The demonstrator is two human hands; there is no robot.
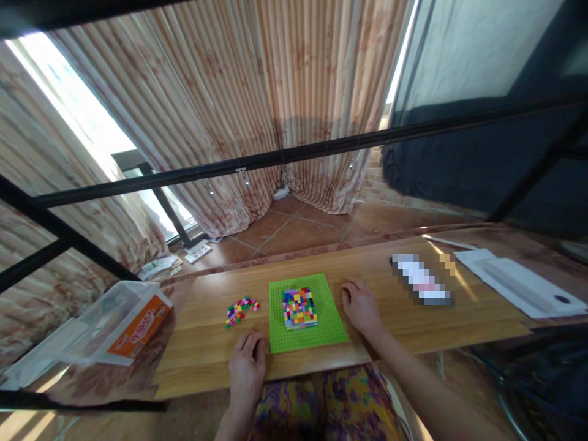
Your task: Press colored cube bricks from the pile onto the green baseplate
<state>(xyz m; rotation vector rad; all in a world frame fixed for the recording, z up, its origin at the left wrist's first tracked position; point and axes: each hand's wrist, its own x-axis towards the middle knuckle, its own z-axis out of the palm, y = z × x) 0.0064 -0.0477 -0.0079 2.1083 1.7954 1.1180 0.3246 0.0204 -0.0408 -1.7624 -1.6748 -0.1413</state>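
Note:
A green baseplate lies on the wooden table in front of me. On it stands a low, roughly square block of many small multicoloured building bricks. Left of the plate, a loose heap of small coloured bricks is spread in a curve. My left hand rests at the table's near edge, below the heap and beside the plate's near left corner, its fingers curled in with nothing visible in them. To the plate's right, my right hand lies on the table with loosely bent, closed fingers; no object shows in it.
A clear plastic box with an orange label stands left of the table. A blurred-out flat object lies on the table's right part. White panels are beyond the right end. A black metal bar crosses ahead, before curtains.

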